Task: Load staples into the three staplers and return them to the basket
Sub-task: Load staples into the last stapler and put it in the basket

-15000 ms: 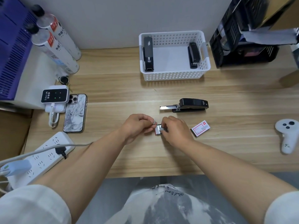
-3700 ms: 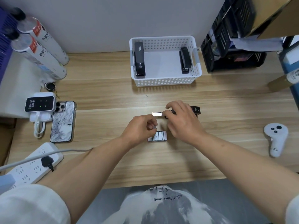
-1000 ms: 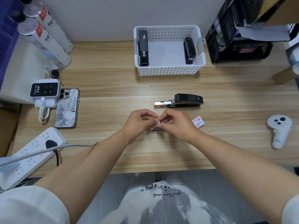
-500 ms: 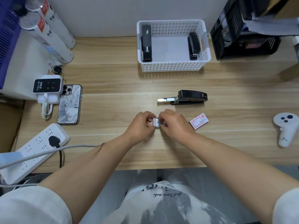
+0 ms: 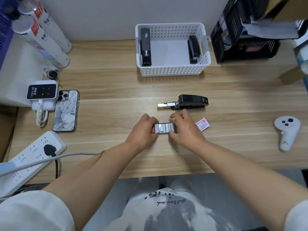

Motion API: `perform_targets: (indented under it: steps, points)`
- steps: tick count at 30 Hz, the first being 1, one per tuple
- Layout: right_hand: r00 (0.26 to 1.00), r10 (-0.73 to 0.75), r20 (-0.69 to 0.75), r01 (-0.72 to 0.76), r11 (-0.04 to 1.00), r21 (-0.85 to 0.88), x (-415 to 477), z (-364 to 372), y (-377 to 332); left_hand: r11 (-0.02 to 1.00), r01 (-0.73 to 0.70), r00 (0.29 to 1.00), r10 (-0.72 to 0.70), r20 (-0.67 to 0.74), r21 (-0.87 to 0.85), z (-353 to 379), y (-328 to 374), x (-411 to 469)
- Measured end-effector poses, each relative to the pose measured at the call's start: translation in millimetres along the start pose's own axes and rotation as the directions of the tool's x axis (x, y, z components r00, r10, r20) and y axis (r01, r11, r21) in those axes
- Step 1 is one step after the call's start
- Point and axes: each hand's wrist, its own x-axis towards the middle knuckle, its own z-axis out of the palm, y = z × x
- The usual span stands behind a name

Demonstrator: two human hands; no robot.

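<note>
**Two staplers (image 5: 145, 47) in the basket (image 5: 171, 70), a third open on the desk (image 5: 116, 164)**

Black and closed, the pair lie against the white basket's side walls. Nearer, the third stapler (image 5: 191, 101) lies with its metal magazine (image 5: 166, 104) slid out leftward, likely ready for refilling. Just in front, the left hand (image 5: 143, 130) and right hand (image 5: 185, 130) each pinch an end of the open staple box (image 5: 164, 128), its silvery strips exposed, probably to lift one out.

The person wears a white shirt (image 5: 168, 214) with short sleeves (image 5: 33, 212). Its front has a grey picture and black curly writing (image 5: 166, 197). The arms are bare.
</note>
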Motion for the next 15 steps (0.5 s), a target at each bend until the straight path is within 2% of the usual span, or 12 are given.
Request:
perform_targets:
  steps: [2,4,6,8,10,11,13,15]
  points:
    - [0.998,0.006,0.060,-0.007,1.000,0.017,-1.8,-1.8,0.4,1.000,-0.017,1.000,0.017,0.015,0.024,0.5,3.4,2.8]
    - [0.999,-0.008,0.035,0.008,1.000,-0.016,-3.5,-5.4,-1.9,0.999,-0.021,0.999,0.020,0.026,0.033,-0.1,6.6,4.8]
    - [0.993,-0.046,-0.113,0.038,0.997,-0.068,-3.0,-15.8,-3.3,1.000,0.014,1.000,-0.014,0.005,0.004,-2.2,9.2,10.0]
    - [0.949,-0.072,-0.307,0.031,0.990,-0.136,2.0,-31.4,-0.5,0.992,0.099,0.989,-0.106,-0.098,-0.077,-4.8,11.7,21.0]
    - [0.903,-0.002,-0.429,-0.088,0.978,-0.191,11.7,-48.7,9.6,0.949,0.228,0.949,-0.267,-0.171,-0.218,-7.1,15.2,37.4]
    - [0.904,0.073,-0.422,-0.170,0.965,-0.198,17.5,-56.2,17.0,0.908,0.291,0.925,-0.348,-0.156,-0.301,-7.5,17.4,45.4]
    - [0.930,0.211,-0.300,-0.275,0.943,-0.188,26.4,-64.5,29.8,0.828,0.373,0.892,-0.445,-0.085,-0.419,-7.0,23.9,52.3]
    - [0.959,0.192,-0.210,-0.237,0.948,-0.215,30.4,-67.5,40.9,0.814,0.389,0.884,-0.462,-0.074,-0.431,-4.3,32.7,51.4]
